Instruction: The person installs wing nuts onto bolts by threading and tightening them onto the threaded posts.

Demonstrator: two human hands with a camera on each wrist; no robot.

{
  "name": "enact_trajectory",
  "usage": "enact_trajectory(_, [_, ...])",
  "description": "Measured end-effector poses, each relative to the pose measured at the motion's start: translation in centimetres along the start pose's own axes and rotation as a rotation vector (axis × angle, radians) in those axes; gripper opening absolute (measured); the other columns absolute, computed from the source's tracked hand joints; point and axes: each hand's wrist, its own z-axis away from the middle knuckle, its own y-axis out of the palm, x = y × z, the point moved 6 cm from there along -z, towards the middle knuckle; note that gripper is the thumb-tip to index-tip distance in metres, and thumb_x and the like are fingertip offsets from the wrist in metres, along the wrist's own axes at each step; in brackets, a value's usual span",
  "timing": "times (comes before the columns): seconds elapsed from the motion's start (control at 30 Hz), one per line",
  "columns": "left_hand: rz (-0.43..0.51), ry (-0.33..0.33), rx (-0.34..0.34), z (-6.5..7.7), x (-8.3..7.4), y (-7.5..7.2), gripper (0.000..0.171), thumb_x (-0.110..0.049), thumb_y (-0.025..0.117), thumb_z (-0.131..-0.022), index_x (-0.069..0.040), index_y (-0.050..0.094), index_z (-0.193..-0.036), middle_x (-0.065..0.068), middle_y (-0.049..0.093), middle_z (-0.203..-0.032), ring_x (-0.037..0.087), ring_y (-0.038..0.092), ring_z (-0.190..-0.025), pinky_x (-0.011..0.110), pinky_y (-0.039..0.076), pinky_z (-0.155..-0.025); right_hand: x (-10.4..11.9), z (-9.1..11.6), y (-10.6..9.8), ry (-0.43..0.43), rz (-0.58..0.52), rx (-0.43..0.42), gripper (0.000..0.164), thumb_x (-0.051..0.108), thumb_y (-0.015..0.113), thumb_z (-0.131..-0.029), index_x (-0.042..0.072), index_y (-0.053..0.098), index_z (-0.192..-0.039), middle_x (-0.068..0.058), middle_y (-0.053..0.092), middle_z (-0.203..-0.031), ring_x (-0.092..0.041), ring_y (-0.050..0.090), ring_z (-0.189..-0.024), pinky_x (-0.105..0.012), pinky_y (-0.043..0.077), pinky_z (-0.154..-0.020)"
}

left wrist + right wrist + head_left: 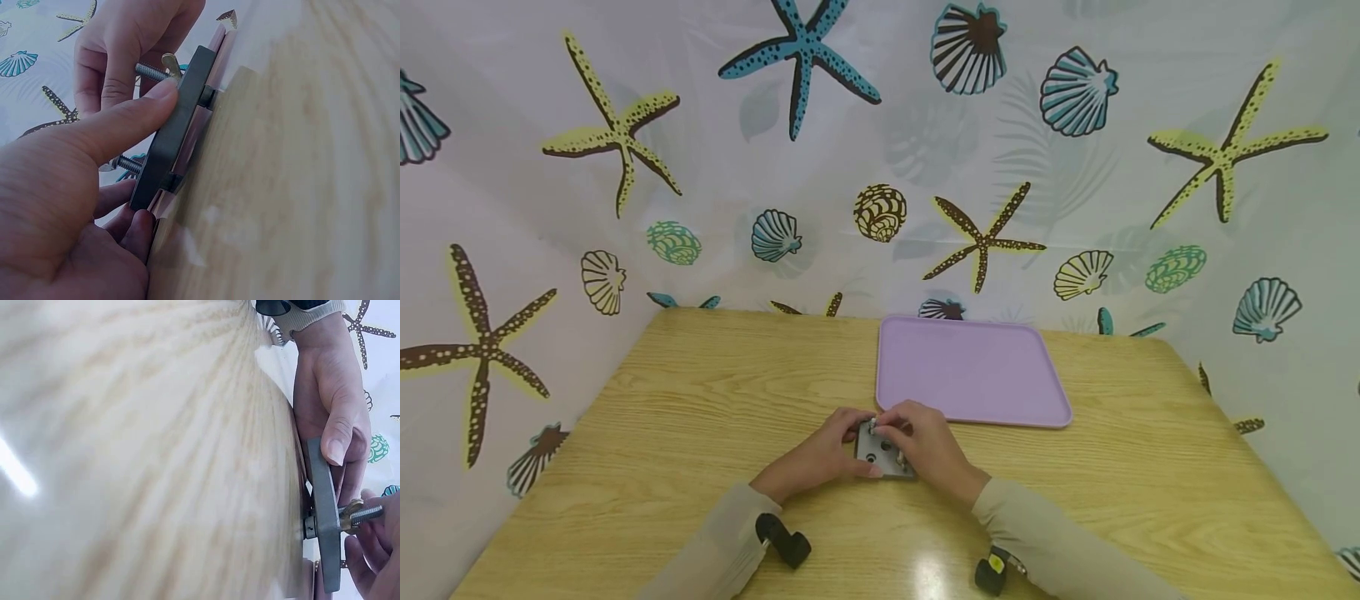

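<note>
My left hand [831, 450] grips a grey metal plate [886, 468] with round holes, its thumb along the near edge and fingers at the far-left side. Threaded bolts stand out of the plate. One bolt [152, 72] carries a brass wing nut [353, 507], down close to the plate. At the far-left corner, my right hand [928, 442] pinches a small silvery nut [109, 166] at the top of another bolt [129, 164]. Its fingertips are partly hidden behind the left thumb in the left wrist view. Black feet [171, 181] show under the plate.
A purple tray [973, 371] lies flat just beyond the hands, toward the back of the wooden table [737, 367]. A white cloth [850, 150] printed with starfish and shells hangs behind and at both sides.
</note>
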Motion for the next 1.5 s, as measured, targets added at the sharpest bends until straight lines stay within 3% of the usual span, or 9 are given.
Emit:
enact_trajectory(0.2, [0.032,0.018,0.015,-0.1,0.1,0.2,0.080,-0.039,0.079,-0.072,-0.019,0.039,-0.138,0.003,0.032,-0.137,0.021,0.035,-0.125,0.036,0.031,-0.105,0.0,-0.3,0.6,-0.030,-0.020,0.009,0.025,0.013,0.071,-0.082,0.006,0.064,-0.104,-0.003,0.063,-0.095,-0.010,0.061,-0.076,-0.022,0.051,-0.066])
enact_trajectory(0.43, [0.034,0.047,0.023,-0.1,-0.2,0.2,0.082,-0.039,0.079,-0.071,-0.020,0.038,-0.139,0.001,0.033,-0.135,0.018,0.035,-0.124,0.034,0.030,-0.105,-0.1,-0.4,0.8,0.007,-0.030,0.021,0.023,0.015,0.070,-0.083,0.008,0.065,-0.104,0.001,0.061,-0.095,-0.009,0.061,-0.077,-0.022,0.051,-0.066])
enact_trajectory(0.87, [0.019,-0.025,-0.005,-0.2,0.3,0.0,0.079,-0.041,0.080,-0.069,-0.023,0.041,-0.136,0.001,0.034,-0.135,0.023,0.038,-0.122,0.040,0.034,-0.102,0.1,0.1,-0.3,0.023,0.031,0.006,0.010,0.011,0.066,-0.086,0.009,0.070,-0.095,0.003,0.068,-0.093,-0.005,0.060,-0.087,-0.023,0.051,-0.077])
enact_trajectory(1.1, [0.031,0.030,0.005,-0.2,0.0,0.2,0.077,-0.036,0.080,-0.072,-0.018,0.040,-0.136,0.002,0.034,-0.135,0.018,0.038,-0.122,0.036,0.031,-0.105,0.1,0.0,0.0,0.022,-0.003,0.017,0.014,0.013,0.068,-0.084,0.007,0.068,-0.096,0.001,0.067,-0.091,-0.006,0.061,-0.081,-0.022,0.052,-0.070])
enact_trajectory(1.37, [0.067,0.050,0.020,0.7,-2.2,0.0,0.077,-0.021,0.078,-0.076,-0.007,0.036,-0.140,0.010,0.032,-0.137,0.026,0.035,-0.125,0.042,0.029,-0.106,-0.2,-0.4,0.7,0.002,-0.014,0.031,0.027,0.016,0.070,-0.083,0.004,0.064,-0.107,-0.003,0.063,-0.096,-0.010,0.061,-0.077,-0.022,0.051,-0.066])
enact_trajectory(1.5, [0.048,0.057,0.020,0.4,-1.5,0.1,0.077,-0.026,0.079,-0.076,-0.009,0.037,-0.139,0.008,0.033,-0.136,0.023,0.036,-0.124,0.040,0.030,-0.106,-0.2,-0.5,0.7,0.005,-0.018,0.033,0.027,0.017,0.070,-0.083,0.005,0.064,-0.106,-0.002,0.062,-0.094,-0.010,0.061,-0.076,-0.022,0.051,-0.065])
